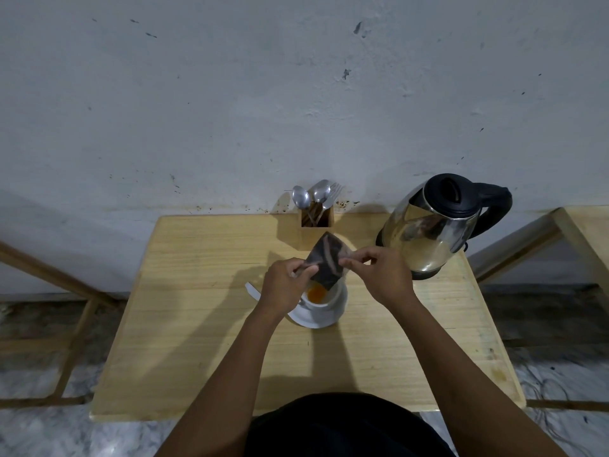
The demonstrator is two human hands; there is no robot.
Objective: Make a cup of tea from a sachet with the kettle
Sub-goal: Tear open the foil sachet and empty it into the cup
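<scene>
Both hands hold a dark sachet [325, 258] tilted over a white cup [321, 303] on a white saucer [316, 321]. My left hand [286, 283] pinches the sachet's left edge and my right hand [379, 275] pinches its right edge. Orange powder or liquid [315, 294] shows inside the cup, under the sachet's lower corner. A steel kettle [431, 225] with a black lid and handle stands at the table's back right, apart from my right hand.
A wooden holder [317, 216] with spoons and a fork stands at the back middle against the wall. The pale wooden table [197, 324] has wooden frames on either side. A white strip [252, 289] lies left of the saucer.
</scene>
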